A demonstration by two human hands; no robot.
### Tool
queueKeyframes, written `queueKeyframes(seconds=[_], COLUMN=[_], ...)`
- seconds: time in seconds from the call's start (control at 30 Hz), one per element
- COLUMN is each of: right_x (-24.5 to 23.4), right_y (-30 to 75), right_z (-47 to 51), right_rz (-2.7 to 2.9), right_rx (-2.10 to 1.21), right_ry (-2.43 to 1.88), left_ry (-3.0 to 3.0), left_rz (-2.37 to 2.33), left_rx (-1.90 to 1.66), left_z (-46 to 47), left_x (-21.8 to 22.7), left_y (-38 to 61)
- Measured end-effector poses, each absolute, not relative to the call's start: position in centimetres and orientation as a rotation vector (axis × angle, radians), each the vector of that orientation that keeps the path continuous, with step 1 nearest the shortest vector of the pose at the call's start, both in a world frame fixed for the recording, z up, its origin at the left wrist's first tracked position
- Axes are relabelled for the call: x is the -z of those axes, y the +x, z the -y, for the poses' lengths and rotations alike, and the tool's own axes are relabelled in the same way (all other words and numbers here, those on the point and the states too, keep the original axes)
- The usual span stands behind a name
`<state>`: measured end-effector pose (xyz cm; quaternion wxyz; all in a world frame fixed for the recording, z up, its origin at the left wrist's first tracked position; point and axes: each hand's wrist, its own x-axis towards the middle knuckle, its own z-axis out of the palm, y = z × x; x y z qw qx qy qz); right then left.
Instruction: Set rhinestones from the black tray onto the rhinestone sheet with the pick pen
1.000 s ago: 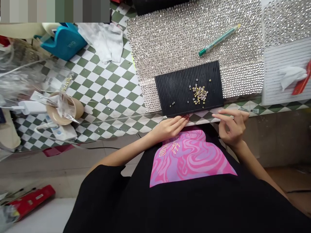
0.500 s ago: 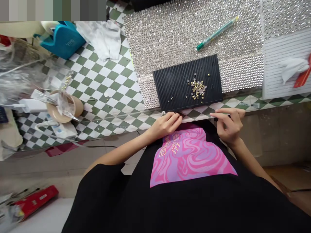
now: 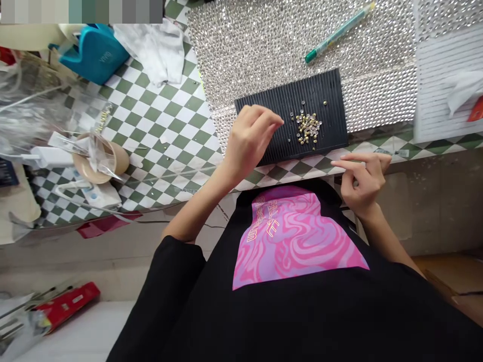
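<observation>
Hovering over a black, ridged rectangular tray point(image 3: 335, 95), the left hand point(image 3: 249, 138) has its fingers bunched, while the right hand point(image 3: 364, 181) crooks its fingers nearby; whether either pinches anything cannot be told. Small gold-and-clear faceted gems point(image 3: 308, 126) lie loosely heaped on the tray, apparently unsorted.

A glittering studded sheet point(image 3: 260, 55) and loose stones point(image 3: 308, 125) suggest a craft workshop.

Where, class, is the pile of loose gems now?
In the head view, the pile of gems lies on the right half of the black ribbed board, right of the left hand and below the pen's green cap.
</observation>
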<state>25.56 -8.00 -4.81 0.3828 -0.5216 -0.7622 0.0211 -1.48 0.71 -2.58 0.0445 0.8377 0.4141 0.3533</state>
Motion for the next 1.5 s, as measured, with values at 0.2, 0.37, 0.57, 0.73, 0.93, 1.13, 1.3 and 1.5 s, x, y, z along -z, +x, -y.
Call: queueKeyframes(seconds=[0.2,0.37,0.57,0.73,0.93,1.13,1.3,1.5], right_x=[4.4,5.2,6.4,6.7,7.4,8.5,8.1,7.5], right_y=[26.6,27.7,29.0,29.7,29.8,29.9,30.2,29.7], right_z=[8.2,9.1,10.5,11.1,11.6,12.1,11.1,8.8], right_rz=[1.913,1.901,1.943,1.995,2.014,2.09,2.093,2.087], right_rx=[-0.009,-0.045,-0.067,0.013,0.055,0.063,0.112,0.087], right_ry=[-1.477,-1.464,-1.443,-1.385,-1.319,-1.27,-1.283,-1.344], left_ry=[2.55,2.574,2.624,2.618,2.501,2.578,2.578,2.458], left_rz=[-1.205,-1.158,-1.165,-1.197,-1.161,-1.184,-1.245,-1.207], left_rx=[-0.896,-0.851,-0.85,-0.814,-0.923,-1.033,-1.135,-1.215], left_z=[-2.8,-2.4,-2.5,-2.4,-1.9,-1.5,-1.2,-1.0], left_x=[4.0,3.6,3.0,2.5,2.0,2.8,3.4,3.6], left_y=[-1.2,-1.2,-1.1,-0.6,0.3,0.6,0.4,0.2])
